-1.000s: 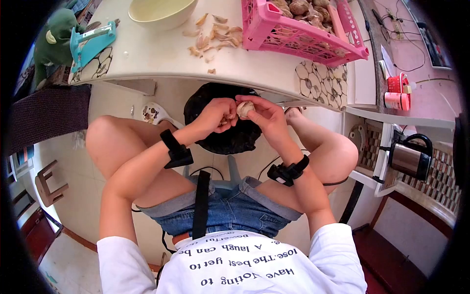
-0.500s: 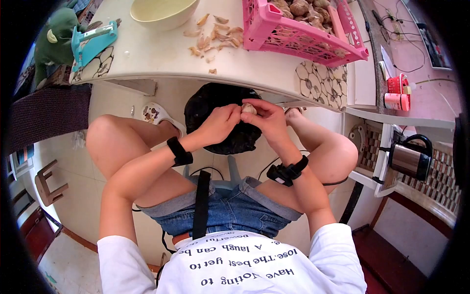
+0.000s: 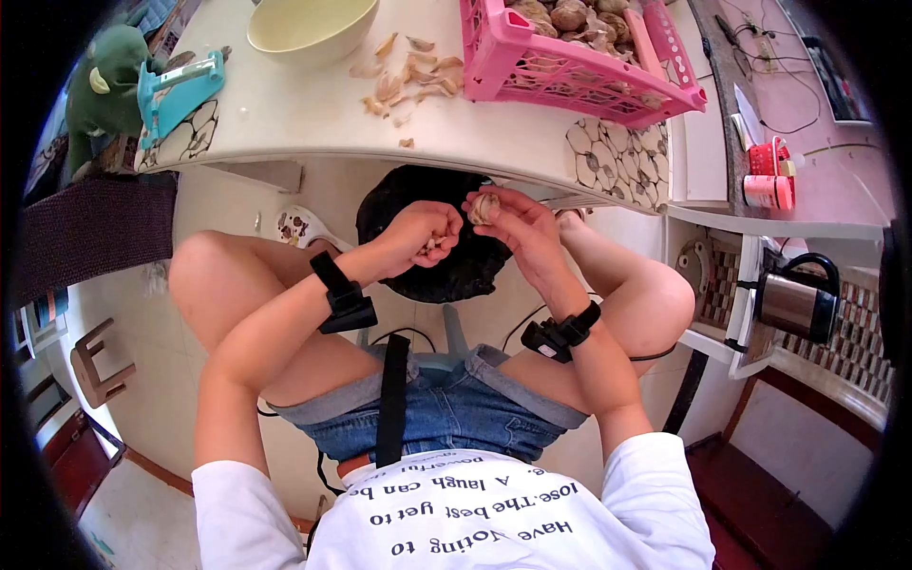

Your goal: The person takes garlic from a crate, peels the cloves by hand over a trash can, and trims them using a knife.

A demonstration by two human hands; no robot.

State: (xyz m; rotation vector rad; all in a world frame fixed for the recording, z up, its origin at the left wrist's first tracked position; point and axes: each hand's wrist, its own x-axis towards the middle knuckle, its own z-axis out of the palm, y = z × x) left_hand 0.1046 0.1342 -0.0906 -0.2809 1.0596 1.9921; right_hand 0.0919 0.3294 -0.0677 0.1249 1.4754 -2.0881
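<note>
My right hand (image 3: 525, 228) grips a pale garlic bulb (image 3: 484, 209) between thumb and fingers. Just to its left, my left hand (image 3: 425, 237) is curled with its palm turned up, closed around small pale pieces that look like garlic cloves (image 3: 432, 246). A narrow gap separates the two hands. Both are above a bin lined with a black bag (image 3: 470, 271). Loose cloves and skins (image 3: 408, 78) lie on the white table (image 3: 294, 123), beside a pink crate (image 3: 589, 85) of garlic bulbs (image 3: 570, 17).
A pale green bowl (image 3: 309, 28) stands on the table left of the cloves. Farther left are a turquoise stand (image 3: 180, 95) and a green plush toy (image 3: 109, 85). The table's front edge runs just beyond my hands. A kettle (image 3: 798, 299) stands at the right.
My hands met at the bulb half a second ago and are now apart. The left has drawn back and turned palm up, showing the pieces in its fingers. The right still holds the bulb.
</note>
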